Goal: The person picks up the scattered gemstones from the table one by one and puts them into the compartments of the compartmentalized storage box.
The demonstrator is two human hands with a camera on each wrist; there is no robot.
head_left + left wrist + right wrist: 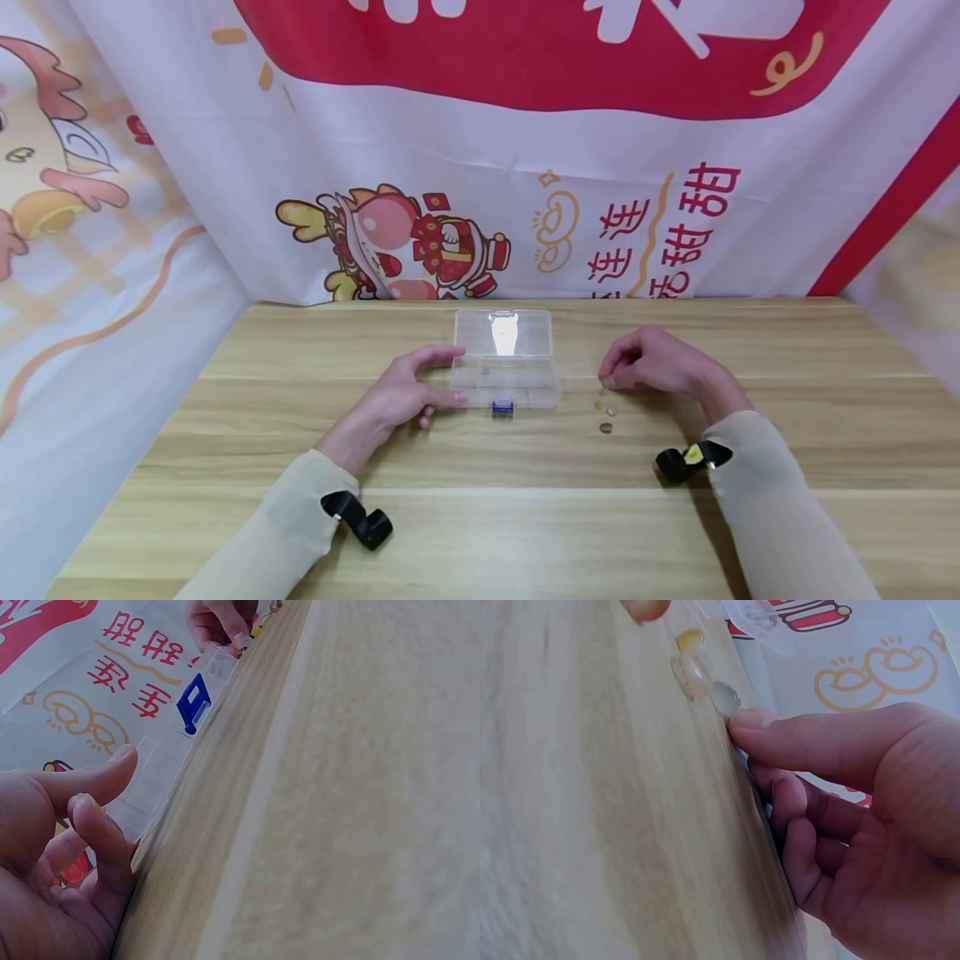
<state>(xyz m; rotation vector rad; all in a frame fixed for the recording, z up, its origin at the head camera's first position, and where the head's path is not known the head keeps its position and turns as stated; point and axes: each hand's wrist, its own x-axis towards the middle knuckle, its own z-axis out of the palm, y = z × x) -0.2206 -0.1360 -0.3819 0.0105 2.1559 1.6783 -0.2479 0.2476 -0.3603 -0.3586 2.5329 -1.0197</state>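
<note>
A clear plastic compartment box (517, 396) with a blue latch (502, 408) lies on the table, its lid (476, 333) raised at the back. My left hand (408, 392) holds the box's left end between thumb and forefinger. One small stone (485, 371) shows inside a back compartment. To the right of the box, my right hand (648, 362) has thumb and forefinger tips at a small clear greyish stone (725, 697), pinching it close to the tabletop. Beside it lie a yellow stone (691, 640), a pale stone (692, 677) and a brown stone (606, 428).
The wooden table (510, 533) runs back to a white printed cloth (450, 150) hanging behind it. More cloth (112, 292) hangs along the left side. A black wrist camera (367, 527) sits on the left sleeve, another camera (678, 463) on the right.
</note>
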